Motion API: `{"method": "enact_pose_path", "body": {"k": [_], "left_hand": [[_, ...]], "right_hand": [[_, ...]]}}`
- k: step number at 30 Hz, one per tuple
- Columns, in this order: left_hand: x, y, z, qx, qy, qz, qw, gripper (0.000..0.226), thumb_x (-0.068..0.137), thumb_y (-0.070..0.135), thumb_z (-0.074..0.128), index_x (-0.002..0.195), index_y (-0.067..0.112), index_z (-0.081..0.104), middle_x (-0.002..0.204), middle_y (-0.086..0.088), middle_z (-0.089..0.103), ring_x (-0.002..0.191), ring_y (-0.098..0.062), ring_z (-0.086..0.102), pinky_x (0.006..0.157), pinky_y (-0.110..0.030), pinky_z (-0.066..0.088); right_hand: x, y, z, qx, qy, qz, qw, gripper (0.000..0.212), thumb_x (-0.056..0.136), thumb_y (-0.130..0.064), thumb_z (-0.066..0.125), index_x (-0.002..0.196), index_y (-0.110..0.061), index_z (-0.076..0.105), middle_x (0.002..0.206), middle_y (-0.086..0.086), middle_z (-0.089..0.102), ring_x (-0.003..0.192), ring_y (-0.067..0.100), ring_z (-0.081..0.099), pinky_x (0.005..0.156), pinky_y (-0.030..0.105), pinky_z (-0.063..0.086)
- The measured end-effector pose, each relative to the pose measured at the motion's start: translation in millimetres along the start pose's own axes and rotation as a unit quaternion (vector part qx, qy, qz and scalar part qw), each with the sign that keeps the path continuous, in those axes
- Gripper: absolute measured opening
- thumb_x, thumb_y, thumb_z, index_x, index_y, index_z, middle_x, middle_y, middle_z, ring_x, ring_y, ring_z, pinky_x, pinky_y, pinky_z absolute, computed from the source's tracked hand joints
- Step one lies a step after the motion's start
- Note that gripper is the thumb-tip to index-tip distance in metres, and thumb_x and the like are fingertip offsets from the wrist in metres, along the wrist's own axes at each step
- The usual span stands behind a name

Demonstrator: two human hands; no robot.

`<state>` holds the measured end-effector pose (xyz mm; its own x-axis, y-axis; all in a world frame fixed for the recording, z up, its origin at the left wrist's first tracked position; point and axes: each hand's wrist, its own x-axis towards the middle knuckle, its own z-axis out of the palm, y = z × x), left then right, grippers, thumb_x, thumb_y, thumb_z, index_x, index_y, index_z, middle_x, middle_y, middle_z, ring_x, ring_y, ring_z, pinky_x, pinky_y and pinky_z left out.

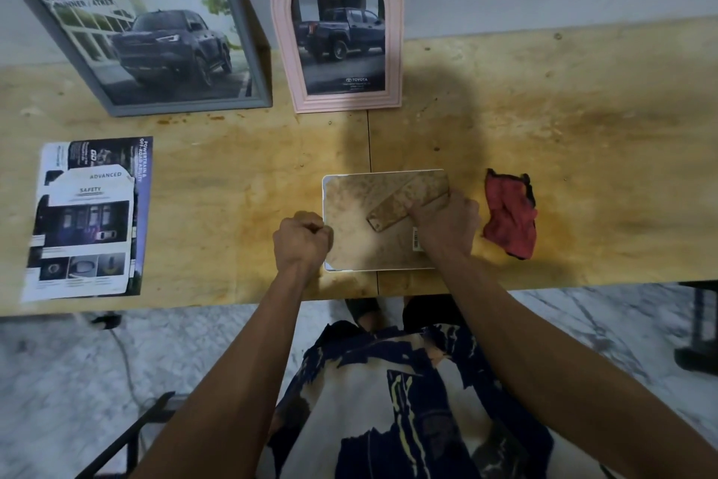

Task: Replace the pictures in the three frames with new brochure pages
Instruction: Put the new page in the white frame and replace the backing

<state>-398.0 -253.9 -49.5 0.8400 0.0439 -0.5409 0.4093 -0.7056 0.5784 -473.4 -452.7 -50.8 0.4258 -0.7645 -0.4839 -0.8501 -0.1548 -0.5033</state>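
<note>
A small white-edged frame (pixel 359 230) lies face down on the table's front middle, its brown cork back up with the stand flap (pixel 408 199) across it. My left hand (pixel 303 241) is curled at the frame's left edge; whether it pinches the edge is unclear. My right hand (pixel 445 224) grips the frame's right side over the flap's lower end. A grey rectangular frame (pixel 155 39) and a pink arched frame (pixel 338 31) lean on the wall at the back, each showing a dark pickup truck page. Brochure pages (pixel 89 218) lie at the left.
A crumpled red cloth (pixel 511 220) lies right of the small frame. The wooden table (pixel 582 129) ends at its front edge near my body; marble floor lies below. A dark table leg (pixel 699 331) stands at the far right.
</note>
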Motion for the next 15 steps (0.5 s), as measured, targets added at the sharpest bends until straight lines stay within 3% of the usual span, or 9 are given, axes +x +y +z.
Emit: {"method": "enact_pose_path", "body": {"k": [7, 11, 13, 15], "left_hand": [[-5.0, 0.7, -4.0, 0.033, 0.001, 0.011, 0.999, 0.007, 0.083, 0.013, 0.071, 0.080, 0.012, 0.077, 0.084, -0.010, 0.074, 0.077, -0.025, 0.064, 0.070, -0.026, 0.047], [-10.1, 6.2, -2.8, 0.089, -0.016, 0.036, 0.995, 0.015, 0.086, 0.027, 0.065, 0.075, 0.016, 0.065, 0.073, -0.006, 0.068, 0.076, -0.030, 0.066, 0.063, -0.033, 0.053], [-16.5, 10.4, 0.0, 0.110, -0.003, 0.060, 0.992, 0.021, 0.088, 0.035, 0.064, 0.089, 0.014, 0.061, 0.087, -0.005, 0.066, 0.085, -0.030, 0.064, 0.064, -0.034, 0.049], [-19.9, 14.1, 2.8, 0.139, 0.016, 0.096, 0.985, 0.038, 0.090, 0.042, 0.064, 0.114, 0.014, 0.056, 0.114, -0.008, 0.058, 0.106, -0.031, 0.056, 0.070, -0.036, 0.045]], "right_hand": [[-6.9, -4.3, 3.3, -0.065, -0.014, -0.001, 0.998, 0.075, 0.081, -0.056, 0.065, 0.141, -0.017, 0.040, 0.141, 0.007, 0.036, 0.130, 0.031, 0.033, 0.090, 0.046, 0.042], [-5.7, -3.8, -4.9, -0.073, -0.050, -0.016, 0.996, 0.089, 0.077, -0.065, 0.062, 0.146, -0.017, 0.033, 0.151, 0.008, 0.029, 0.136, 0.034, 0.029, 0.097, 0.051, 0.040], [-4.8, -3.0, -10.6, -0.063, -0.049, -0.039, 0.996, 0.088, 0.080, -0.063, 0.061, 0.147, -0.015, 0.030, 0.152, 0.011, 0.027, 0.137, 0.035, 0.028, 0.100, 0.050, 0.037], [-4.7, -1.6, -15.2, -0.087, -0.020, -0.097, 0.991, 0.081, 0.086, -0.055, 0.060, 0.148, -0.013, 0.030, 0.152, 0.014, 0.028, 0.135, 0.036, 0.030, 0.099, 0.047, 0.038]]}}
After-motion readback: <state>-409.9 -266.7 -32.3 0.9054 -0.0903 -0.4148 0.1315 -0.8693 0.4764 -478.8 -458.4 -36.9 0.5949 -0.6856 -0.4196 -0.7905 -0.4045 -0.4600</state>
